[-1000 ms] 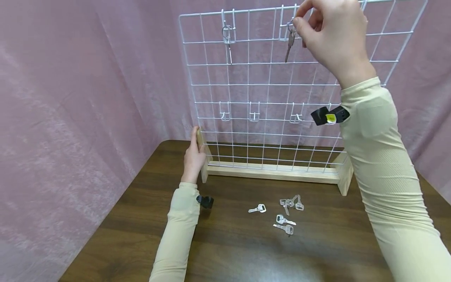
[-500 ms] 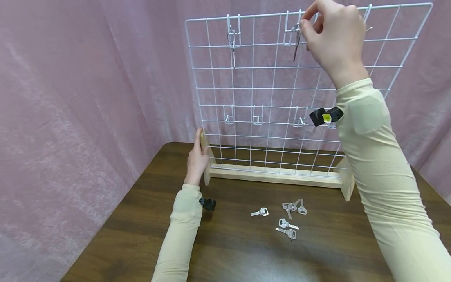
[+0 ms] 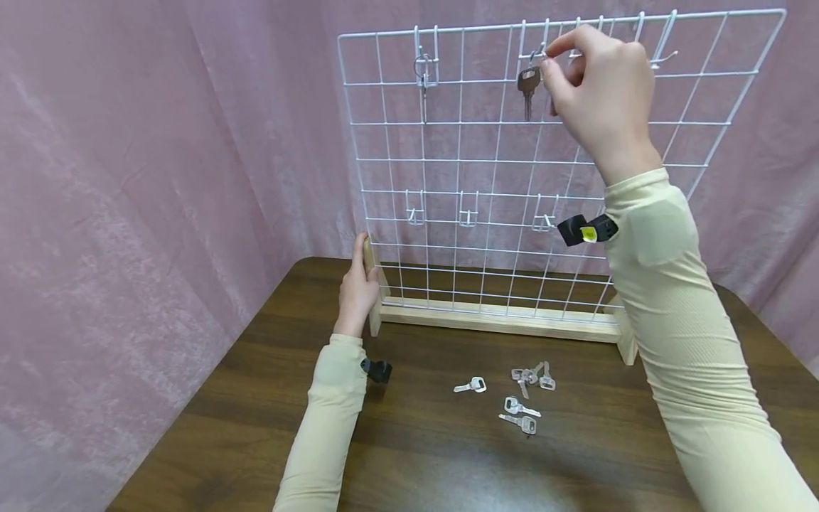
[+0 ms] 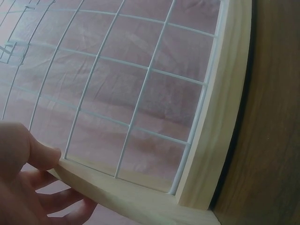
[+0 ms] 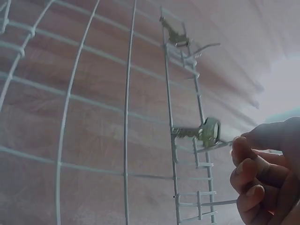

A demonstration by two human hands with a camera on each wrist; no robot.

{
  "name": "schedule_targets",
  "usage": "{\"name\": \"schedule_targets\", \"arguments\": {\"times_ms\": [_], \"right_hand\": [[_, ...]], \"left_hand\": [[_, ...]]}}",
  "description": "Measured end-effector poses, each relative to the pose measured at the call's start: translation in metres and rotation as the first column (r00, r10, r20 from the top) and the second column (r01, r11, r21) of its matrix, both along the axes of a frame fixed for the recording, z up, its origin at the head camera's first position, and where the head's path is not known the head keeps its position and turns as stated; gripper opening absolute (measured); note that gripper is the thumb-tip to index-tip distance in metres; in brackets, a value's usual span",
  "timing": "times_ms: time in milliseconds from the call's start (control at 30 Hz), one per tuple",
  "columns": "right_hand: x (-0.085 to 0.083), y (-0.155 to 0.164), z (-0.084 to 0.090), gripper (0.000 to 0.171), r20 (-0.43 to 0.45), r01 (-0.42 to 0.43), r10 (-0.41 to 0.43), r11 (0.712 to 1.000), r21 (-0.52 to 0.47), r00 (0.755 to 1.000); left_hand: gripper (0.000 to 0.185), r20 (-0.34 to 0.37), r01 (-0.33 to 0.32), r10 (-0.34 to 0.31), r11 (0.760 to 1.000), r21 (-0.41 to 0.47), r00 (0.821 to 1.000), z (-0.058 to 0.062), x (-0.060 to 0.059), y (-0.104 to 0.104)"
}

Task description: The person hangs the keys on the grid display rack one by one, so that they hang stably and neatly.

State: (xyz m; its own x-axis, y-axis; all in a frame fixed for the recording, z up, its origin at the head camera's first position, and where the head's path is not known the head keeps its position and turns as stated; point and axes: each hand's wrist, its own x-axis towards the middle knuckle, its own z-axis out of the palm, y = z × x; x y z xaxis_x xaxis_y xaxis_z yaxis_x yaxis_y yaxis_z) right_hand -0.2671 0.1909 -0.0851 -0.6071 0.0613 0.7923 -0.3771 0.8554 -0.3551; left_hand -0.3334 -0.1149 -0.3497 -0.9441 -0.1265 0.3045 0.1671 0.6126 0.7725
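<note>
Pinching a small key ring (image 3: 536, 53) between thumb and fingertips, a person's right hand (image 3: 604, 99) is at an upper hook (image 3: 522, 50) on a white wire grid (image 3: 459, 160), the key (image 3: 528, 82) dangling blade down beneath it. Holding it by the edge of the ring appears to leave the rest of the loop free for the prong; from where I stand, and even in the right-wrist view, I cannot tell whether the metal is already over it.

Low on the other side, the left hand (image 3: 358, 291) clasps the wooden side piece (image 3: 375, 323) of the stand, thumb on one face and fingers on the other, presumably to brace the tall, light frame against any tug from above. A long wooden crossbar (image 3: 499, 318) joins the two ends, likely keeping the grid upright.

To the left along the top row, a second key (image 3: 424, 107) hangs by its ring from a matching hook (image 3: 426, 71). Three more hooks, including a lower-left hook (image 3: 415, 215), line the grid's middle.

On the dark wood surface (image 3: 409, 455) lie a lone key (image 3: 470, 385), an overlapping cluster of keys (image 3: 532, 375) and, nearest the person, a pair side by side, all seemingly within easy reach.
</note>
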Motion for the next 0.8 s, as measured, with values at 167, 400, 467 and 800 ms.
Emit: {"name": "schedule_targets", "arguments": {"times_ms": [167,400,467,800], "right_hand": [[0.015,-0.003,-0.027,0.026,-0.039,-0.046,0.045,0.999,-0.021,0.998],[0.028,-0.010,-0.070,0.019,-0.025,-0.090,0.091,0.995,0.032,0.996],[0.029,-0.011,-0.079,0.018,-0.019,-0.098,0.099,0.995,0.035,0.995],[0.037,-0.013,-0.116,0.012,-0.005,-0.167,0.167,0.986,0.024,0.986]], "left_hand": [[0.068,-0.001,-0.002,0.002,1.000,-0.011,1.000,0.000,-0.001,0.000],[0.067,-0.003,-0.017,0.017,0.999,-0.030,1.000,0.001,-0.002,0.000],[0.067,-0.005,-0.017,0.017,0.999,-0.033,1.000,0.001,-0.002,0.000],[0.067,-0.011,-0.010,0.010,0.999,-0.033,1.000,0.000,-0.002,0.000]]}}
